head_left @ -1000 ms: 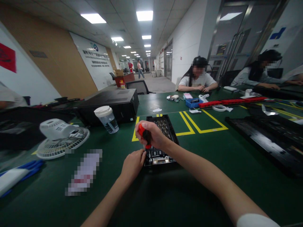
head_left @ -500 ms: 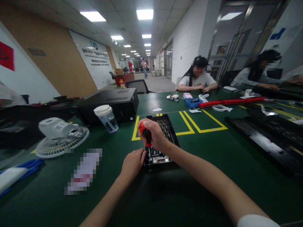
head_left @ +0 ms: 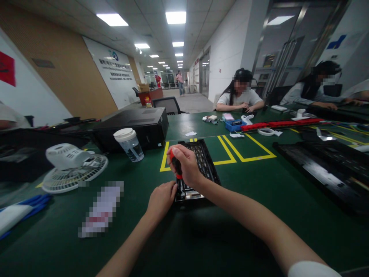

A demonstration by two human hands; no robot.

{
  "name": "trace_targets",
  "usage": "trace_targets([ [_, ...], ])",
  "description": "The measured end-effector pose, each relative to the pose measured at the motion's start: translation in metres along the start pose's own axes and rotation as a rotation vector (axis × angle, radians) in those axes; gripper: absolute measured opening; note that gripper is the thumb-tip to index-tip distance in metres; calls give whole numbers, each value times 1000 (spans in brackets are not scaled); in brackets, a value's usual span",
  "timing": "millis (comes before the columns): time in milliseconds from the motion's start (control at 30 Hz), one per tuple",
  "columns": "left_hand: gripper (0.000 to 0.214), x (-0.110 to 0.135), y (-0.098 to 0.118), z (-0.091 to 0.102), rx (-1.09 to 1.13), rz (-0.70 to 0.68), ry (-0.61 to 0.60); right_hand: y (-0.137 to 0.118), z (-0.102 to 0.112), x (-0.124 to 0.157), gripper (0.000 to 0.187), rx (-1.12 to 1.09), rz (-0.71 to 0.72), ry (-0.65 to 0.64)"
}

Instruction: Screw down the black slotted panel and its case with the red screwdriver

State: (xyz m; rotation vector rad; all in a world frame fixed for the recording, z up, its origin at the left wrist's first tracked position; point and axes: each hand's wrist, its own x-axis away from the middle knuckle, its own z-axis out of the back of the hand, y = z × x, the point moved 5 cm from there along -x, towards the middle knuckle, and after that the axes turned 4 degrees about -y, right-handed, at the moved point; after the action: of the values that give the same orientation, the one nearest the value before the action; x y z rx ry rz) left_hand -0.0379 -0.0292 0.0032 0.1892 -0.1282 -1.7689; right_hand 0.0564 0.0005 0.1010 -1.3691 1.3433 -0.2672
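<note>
My right hand [head_left: 186, 162] is wrapped round the red and black handle of a screwdriver [head_left: 177, 167], held upright over the left side of a black tool case [head_left: 210, 159]. Rows of small metal pieces sit in the case, with a shiny metal part near its front end. Where the screwdriver's tip meets the case, I cannot make it out. My left hand [head_left: 161, 197] grips the case's near left edge, thumb against the rim and the other fingers partly hidden.
Left of the case stand a lidded plastic cup [head_left: 129, 145], a white fan [head_left: 73, 167], blue and white gloves [head_left: 21, 213] and a large black computer case [head_left: 135, 125]. A black panel [head_left: 323, 169] lies to the right. Across the table sits a person [head_left: 240, 92] near a blue tray [head_left: 234, 125].
My right hand and the screwdriver have turned and shifted very slightly. The left hand stays at the case's edge. A person walking in the far background has moved a little to the right.
</note>
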Motion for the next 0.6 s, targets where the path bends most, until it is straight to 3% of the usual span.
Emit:
trace_targets([
  [600,32,1,-1,0,-11,-3,-15,0,5,1,22,123,57,294],
])
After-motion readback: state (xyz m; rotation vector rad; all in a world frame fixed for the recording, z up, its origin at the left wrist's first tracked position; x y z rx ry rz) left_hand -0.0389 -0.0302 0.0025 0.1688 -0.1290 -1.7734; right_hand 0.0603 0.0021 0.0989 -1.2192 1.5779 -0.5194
